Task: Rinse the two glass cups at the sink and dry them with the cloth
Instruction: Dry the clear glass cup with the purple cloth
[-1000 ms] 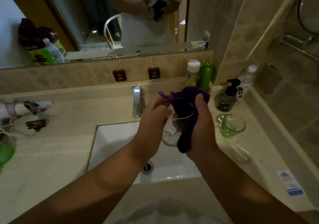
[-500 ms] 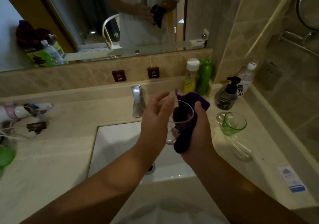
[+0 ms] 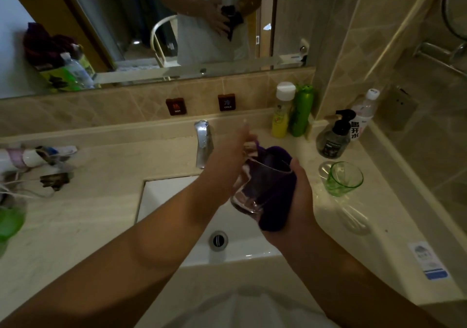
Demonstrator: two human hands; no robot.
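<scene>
Over the white sink a clear glass cup tilts with its mouth facing away from me. My right hand grips a purple cloth that wraps the cup's right side and pokes into its mouth. My left hand presses against the cup's left side, fingers stretched out and blurred, thumb hidden. A green glass cup stands upright on the counter to the right of the sink, untouched.
The chrome faucet stands behind the basin, with no water visible. Yellow and green bottles, a dark pump bottle and a water bottle crowd the back right corner. A hair dryer and cords lie at left.
The cup and cloth have sunk a little over the basin. My left hand went from a curled grip on the rim to stretched fingers along the cup's side. The cloth now sits inside the mouth.
</scene>
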